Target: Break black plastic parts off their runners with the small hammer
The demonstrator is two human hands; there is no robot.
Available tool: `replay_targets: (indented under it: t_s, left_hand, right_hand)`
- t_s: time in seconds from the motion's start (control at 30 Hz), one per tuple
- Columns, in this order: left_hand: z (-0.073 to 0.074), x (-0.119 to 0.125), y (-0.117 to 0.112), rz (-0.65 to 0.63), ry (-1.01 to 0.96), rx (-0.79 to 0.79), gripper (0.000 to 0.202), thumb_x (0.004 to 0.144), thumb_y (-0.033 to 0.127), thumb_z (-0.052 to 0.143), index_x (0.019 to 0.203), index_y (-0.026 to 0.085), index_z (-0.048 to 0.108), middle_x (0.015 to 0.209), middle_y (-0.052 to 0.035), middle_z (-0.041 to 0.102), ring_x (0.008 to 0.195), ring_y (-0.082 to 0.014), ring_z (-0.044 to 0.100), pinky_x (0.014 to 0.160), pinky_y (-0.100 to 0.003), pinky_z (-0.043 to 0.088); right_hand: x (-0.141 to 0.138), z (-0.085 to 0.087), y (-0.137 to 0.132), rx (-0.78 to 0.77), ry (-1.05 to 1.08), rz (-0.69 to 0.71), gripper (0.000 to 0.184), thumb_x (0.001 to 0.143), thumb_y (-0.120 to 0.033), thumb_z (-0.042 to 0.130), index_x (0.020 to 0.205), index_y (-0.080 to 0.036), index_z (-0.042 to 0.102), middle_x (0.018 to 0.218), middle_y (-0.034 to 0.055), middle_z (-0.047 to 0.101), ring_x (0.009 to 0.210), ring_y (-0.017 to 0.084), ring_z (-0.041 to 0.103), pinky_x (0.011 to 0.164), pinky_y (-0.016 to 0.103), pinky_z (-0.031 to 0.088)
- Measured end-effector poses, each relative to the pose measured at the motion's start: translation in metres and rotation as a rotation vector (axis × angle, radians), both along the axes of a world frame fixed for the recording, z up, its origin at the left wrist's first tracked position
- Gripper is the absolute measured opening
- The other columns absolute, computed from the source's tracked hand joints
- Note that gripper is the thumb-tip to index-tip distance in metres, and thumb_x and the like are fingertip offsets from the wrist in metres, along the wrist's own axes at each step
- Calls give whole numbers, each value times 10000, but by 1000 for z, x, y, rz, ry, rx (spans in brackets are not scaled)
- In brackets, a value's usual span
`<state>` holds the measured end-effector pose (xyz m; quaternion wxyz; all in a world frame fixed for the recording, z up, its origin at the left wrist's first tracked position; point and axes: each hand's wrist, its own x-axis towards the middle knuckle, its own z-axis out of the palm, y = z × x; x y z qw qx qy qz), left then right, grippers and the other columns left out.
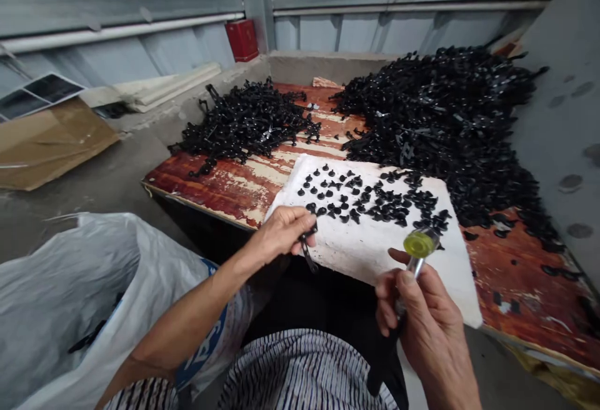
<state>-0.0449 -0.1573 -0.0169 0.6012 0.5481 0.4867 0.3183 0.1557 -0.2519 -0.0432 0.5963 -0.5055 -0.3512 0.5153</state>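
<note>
My left hand [281, 235] is closed in a pinch on a small black plastic strip [308, 249] that hangs down at the near edge of a white board [375, 254]. My right hand [422, 316] is wrapped round the handle of a small mallet [419, 245] with a yellow-green head, held upright over the board's near right part. Several small black caps [370, 200] lie spread over the far half of the white board.
The board rests on a worn red wooden table [225, 185]. A large heap of black plastic parts [450, 122] fills the right and back, a smaller heap [248, 119] sits at the left. A white sack [84, 297] stands at my lower left; cardboard [47, 141] lies on the floor.
</note>
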Motion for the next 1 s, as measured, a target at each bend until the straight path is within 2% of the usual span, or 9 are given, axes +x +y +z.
replay_targets:
  t_s: [0.1,0.2,0.37,0.63,1.0]
  left_hand:
    - [1,-14,23,101,36,-53,317,897,276,595,622,131,537,536,13,629,312,-16,436,289,-125,249]
    - [3,-19,32,117,33,-133,309,907,224,589,618,124,546,513,13,621,291,-16,433,276,-124,250]
    - [5,-19,33,84,5,-194,291,910,207,592,635,118,558,492,13,610,275,-17,417,273,-126,250]
    - [6,-18,35,73,21,-197,304,894,222,613,616,115,556,488,8,606,277,-15,409,273,-125,244]
    - [1,-20,36,62,19,-181,287,875,240,627,625,113,568,495,1,611,283,-20,409,273,-133,240]
  right_hand:
    - [-1,4,-7,-97,22,-18,342,849,-524,678,1040,-243,633,623,-52,536,386,50,357,343,163,345]
    - [-2,6,-11,-180,57,-19,347,849,-520,679,1052,-241,640,622,-52,511,410,51,330,358,160,317]
    - [-2,3,-12,-242,94,-32,378,827,-511,707,1085,-241,649,611,-50,499,423,58,328,365,162,309]
    - [-4,3,-14,-293,114,-33,467,781,-541,745,1117,-231,647,606,-51,493,423,49,328,369,158,307]
    - [-1,2,-17,-297,128,-17,378,816,-521,713,1076,-251,666,602,-54,485,422,63,327,369,178,310]
